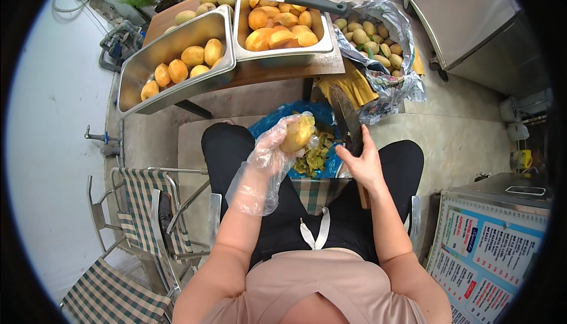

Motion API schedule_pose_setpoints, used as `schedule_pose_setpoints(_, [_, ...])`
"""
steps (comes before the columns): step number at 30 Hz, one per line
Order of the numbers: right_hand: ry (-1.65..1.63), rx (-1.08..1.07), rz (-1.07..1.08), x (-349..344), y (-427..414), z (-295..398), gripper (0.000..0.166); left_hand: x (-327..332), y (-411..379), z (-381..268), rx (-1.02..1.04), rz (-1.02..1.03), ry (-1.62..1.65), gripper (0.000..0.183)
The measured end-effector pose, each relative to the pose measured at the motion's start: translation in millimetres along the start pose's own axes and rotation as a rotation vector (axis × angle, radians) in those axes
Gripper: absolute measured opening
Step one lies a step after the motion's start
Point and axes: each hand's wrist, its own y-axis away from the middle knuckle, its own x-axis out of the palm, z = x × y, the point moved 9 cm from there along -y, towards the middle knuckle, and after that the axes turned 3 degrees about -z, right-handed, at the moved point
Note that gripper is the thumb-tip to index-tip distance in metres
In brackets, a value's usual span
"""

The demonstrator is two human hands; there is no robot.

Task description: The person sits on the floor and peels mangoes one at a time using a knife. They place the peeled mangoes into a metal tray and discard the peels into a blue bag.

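Note:
My left hand (270, 147), in a clear plastic glove, holds an oval fruit (297, 134) in front of me. Yellow flesh shows on its upper part, and brownish-green skin lower down. My right hand (366, 162) is bare and has a long, dark-stained knife (347, 120) along it, thumb and fingers at the blade. The knife's wooden handle (364, 196) shows beneath the wrist, and the blade points away from me. Below both hands, between my knees, a blue plastic bag (283, 112) holds greenish fruit peelings (315, 153).
Peeled orange fruit fill two metal trays (135, 63) (328, 43) on a wooden table (266, 76). A grey-handled knife (301, 1) lies across one rim. Unpeeled fruit (363, 36) sit in a newspaper-lined sack (398, 89). Folding chairs (141, 209) stand left, a menu board (487, 253) right.

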Motion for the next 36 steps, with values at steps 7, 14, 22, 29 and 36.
schedule_pose_setpoints(7, [-1.011,0.249,0.503,13,18,30,0.078,19,2,-8,0.108,0.043,-0.288,0.071])
schedule_pose_setpoints(14, [-1.285,0.132,0.875,18,29,62,0.091,8,-2,-7,0.109,0.055,-0.274,0.075])
schedule_pose_setpoints(22, [-1.235,0.215,0.951,34,29,64,0.088,12,-3,-10,0.113,0.010,-0.264,0.073])
schedule_pose_setpoints(29, [-1.126,0.214,0.958,46,29,65,0.091,0,-11,5,0.051,0.029,-0.009,0.059])
schedule_pose_setpoints(36, [-1.230,0.262,0.961,42,27,63,0.089,-12,-15,10,0.046,-0.012,0.038,0.051])
